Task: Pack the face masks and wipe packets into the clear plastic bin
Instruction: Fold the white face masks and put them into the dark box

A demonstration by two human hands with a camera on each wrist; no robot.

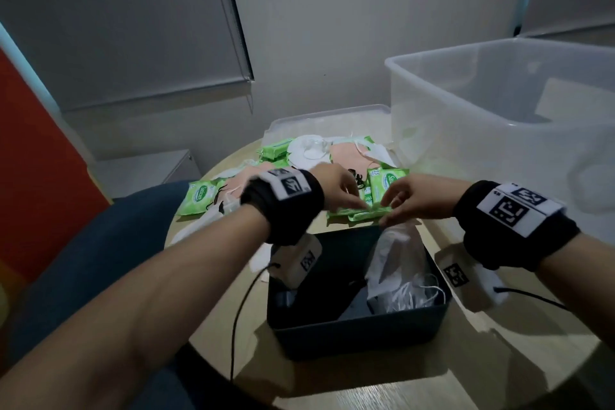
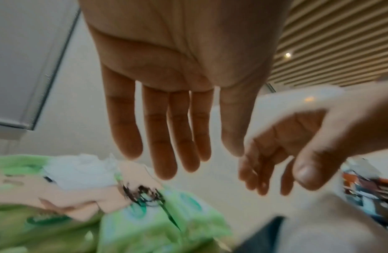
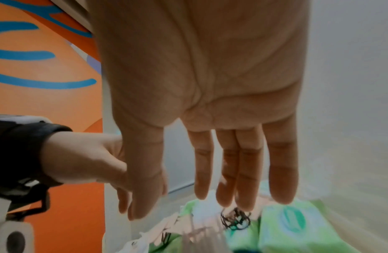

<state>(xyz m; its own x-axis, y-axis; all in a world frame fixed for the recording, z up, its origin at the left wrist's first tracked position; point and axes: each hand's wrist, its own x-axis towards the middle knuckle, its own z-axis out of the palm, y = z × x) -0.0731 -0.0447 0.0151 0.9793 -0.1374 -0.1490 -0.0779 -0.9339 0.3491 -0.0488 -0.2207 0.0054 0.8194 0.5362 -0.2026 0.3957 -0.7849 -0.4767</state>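
Observation:
Green wipe packets (image 1: 387, 181) and pink and white face masks (image 1: 346, 156) lie in a heap on the round table, beyond a dark bin (image 1: 356, 339). My left hand (image 1: 346, 193) and right hand (image 1: 399, 203) reach over that bin, side by side, down to the nearest green packets (image 1: 362, 210). In the left wrist view the left hand (image 2: 167, 137) has straight, spread fingers and holds nothing above the packets (image 2: 158, 227). The right hand (image 3: 232, 154) is likewise straight-fingered and empty over a packet (image 3: 297, 227). The clear plastic bin (image 1: 499, 93) stands at the back right.
The dark bin holds a bag of white masks (image 1: 399, 263) on its right side. A clear lid (image 1: 329, 113) lies behind the heap. Another green packet (image 1: 199, 196) sits at the table's left edge. A blue chair (image 1: 100, 243) is at the left.

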